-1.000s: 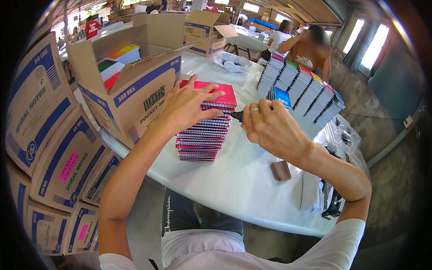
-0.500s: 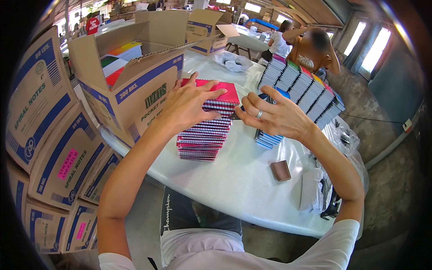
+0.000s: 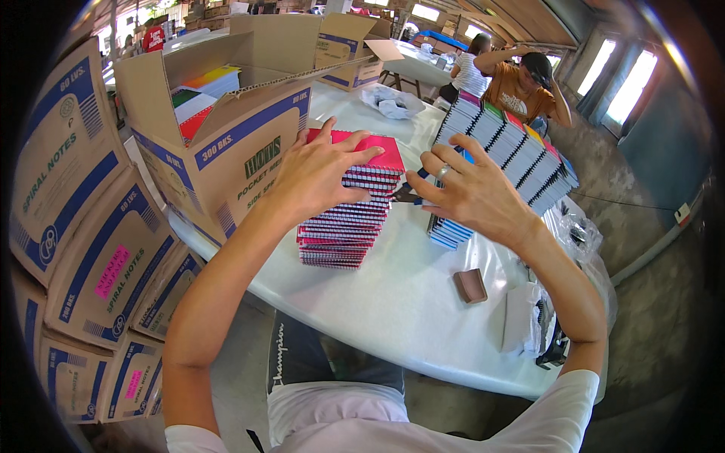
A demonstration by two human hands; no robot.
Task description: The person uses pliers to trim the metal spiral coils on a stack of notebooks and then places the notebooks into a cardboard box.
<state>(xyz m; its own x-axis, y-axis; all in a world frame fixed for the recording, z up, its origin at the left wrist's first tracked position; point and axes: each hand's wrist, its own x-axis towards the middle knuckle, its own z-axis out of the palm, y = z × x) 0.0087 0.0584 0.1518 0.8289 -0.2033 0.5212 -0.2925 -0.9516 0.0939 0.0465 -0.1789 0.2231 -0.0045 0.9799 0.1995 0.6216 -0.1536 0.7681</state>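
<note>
Left hand [image 3: 321, 170] spreads open across red spiral notebooks [image 3: 351, 223]; right hand [image 3: 476, 187] loosely grips a dark tool [image 3: 408, 197]. Finished and remaining notebooks look indistinguishable.

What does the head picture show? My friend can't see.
A person's left hand rests on a stack of red spiral notebooks on a white table; the right hand holds a dark, mostly hidden tool beside it. An open cardboard box stands at left.
</note>
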